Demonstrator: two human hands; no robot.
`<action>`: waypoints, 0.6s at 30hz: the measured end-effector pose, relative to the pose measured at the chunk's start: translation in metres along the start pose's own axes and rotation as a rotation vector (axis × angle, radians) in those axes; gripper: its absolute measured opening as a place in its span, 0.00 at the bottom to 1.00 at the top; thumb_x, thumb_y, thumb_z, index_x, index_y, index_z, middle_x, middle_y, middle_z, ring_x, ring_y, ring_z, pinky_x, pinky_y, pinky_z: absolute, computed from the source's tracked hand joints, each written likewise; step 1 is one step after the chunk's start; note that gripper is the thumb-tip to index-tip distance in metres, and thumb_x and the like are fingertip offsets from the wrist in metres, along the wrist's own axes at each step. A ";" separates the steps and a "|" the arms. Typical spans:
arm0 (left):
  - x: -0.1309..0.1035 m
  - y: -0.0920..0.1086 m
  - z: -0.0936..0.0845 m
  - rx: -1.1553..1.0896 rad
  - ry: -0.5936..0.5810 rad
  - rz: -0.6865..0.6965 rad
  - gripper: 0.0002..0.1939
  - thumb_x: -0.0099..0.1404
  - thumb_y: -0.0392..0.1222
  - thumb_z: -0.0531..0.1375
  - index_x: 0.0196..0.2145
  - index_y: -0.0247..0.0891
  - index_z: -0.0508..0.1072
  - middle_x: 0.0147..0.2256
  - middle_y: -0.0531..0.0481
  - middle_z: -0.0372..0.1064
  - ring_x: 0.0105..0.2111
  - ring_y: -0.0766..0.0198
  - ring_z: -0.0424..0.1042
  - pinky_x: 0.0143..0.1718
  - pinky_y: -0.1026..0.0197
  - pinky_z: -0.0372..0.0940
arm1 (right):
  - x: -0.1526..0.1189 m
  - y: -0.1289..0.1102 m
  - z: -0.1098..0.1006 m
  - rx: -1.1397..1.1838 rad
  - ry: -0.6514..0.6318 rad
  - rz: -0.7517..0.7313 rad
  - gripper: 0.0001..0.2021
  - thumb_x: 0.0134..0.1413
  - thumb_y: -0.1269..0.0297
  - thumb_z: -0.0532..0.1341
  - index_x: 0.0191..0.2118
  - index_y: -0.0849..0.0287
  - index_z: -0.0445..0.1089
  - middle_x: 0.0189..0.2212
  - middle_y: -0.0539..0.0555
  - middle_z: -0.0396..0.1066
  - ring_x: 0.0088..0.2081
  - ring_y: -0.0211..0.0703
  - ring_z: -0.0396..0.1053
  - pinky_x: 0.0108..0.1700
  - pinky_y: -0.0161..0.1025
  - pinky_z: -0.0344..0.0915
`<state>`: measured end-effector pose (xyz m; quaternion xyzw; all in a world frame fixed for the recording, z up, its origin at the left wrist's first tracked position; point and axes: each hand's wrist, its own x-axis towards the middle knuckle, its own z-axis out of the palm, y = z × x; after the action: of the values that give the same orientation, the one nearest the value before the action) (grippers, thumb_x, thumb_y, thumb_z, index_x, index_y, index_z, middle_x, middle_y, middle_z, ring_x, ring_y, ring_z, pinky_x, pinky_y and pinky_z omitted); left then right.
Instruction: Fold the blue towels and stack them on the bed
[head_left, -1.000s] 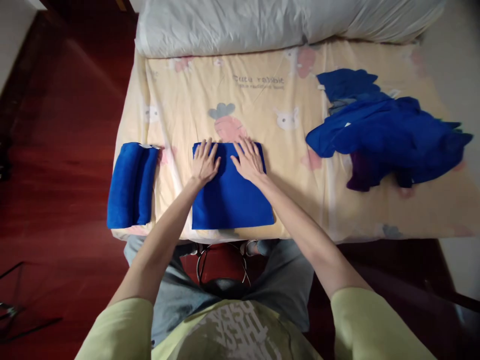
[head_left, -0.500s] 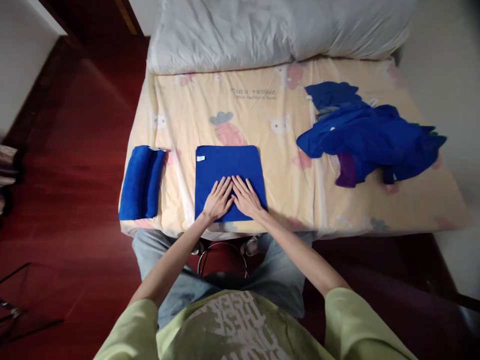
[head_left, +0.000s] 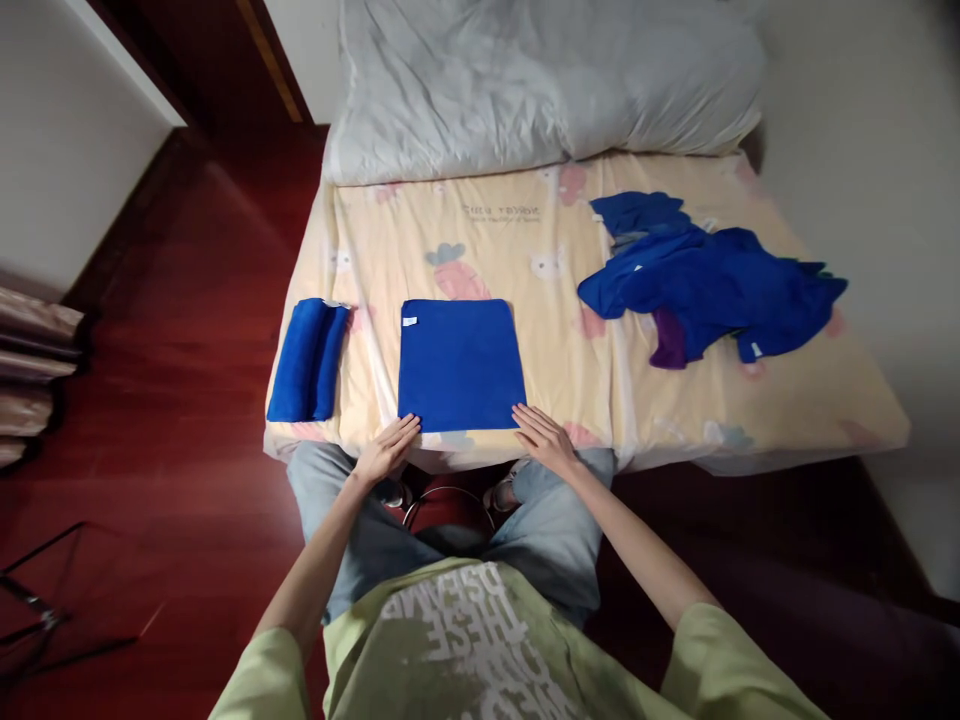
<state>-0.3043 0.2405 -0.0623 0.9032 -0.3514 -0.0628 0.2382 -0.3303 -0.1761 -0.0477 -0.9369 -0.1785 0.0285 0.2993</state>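
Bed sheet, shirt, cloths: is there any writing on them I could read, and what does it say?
"THESE" on the front of the green shirt, seen upside down from the wearer's view; the lines above and below it are partly cut off and unclear.
Two lines of printed words on the yellow bed sheet above the carrot picture: too blurred to read.
White tag on the folded blue cloth, at its far left corner: too small to read.

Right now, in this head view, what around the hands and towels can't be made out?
- Folded blue towel: its small white tag is too small to read.
- Left hand and right hand: only their backs show, so whether the fingertips grip the towel's near edge is unclear.
- Heap of blue cloths: the count is hidden by overlap.
- Rolled blue towel: its underside is hidden.
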 end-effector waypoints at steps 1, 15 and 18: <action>-0.002 -0.003 0.000 -0.007 0.005 0.004 0.26 0.75 0.39 0.46 0.67 0.46 0.66 0.65 0.45 0.65 0.69 0.55 0.57 0.70 0.40 0.59 | -0.001 0.001 0.002 0.006 0.011 0.026 0.22 0.69 0.62 0.53 0.65 0.45 0.69 0.66 0.48 0.63 0.69 0.49 0.60 0.74 0.54 0.57; -0.005 -0.029 0.035 -0.072 0.070 -0.085 0.23 0.74 0.45 0.50 0.62 0.43 0.72 0.60 0.43 0.71 0.66 0.51 0.62 0.70 0.39 0.60 | 0.004 0.011 0.015 0.005 -0.063 0.163 0.19 0.64 0.62 0.56 0.55 0.45 0.77 0.58 0.49 0.72 0.66 0.52 0.64 0.73 0.59 0.58; -0.004 -0.029 0.037 -0.073 0.096 -0.071 0.23 0.74 0.45 0.50 0.62 0.43 0.72 0.60 0.43 0.71 0.67 0.52 0.62 0.70 0.40 0.60 | 0.002 0.015 0.019 -0.016 -0.021 0.107 0.18 0.65 0.64 0.57 0.56 0.45 0.77 0.59 0.49 0.71 0.65 0.51 0.65 0.73 0.57 0.59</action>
<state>-0.3002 0.2471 -0.1085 0.9077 -0.3049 -0.0407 0.2853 -0.3269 -0.1759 -0.0718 -0.9471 -0.1316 0.0528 0.2878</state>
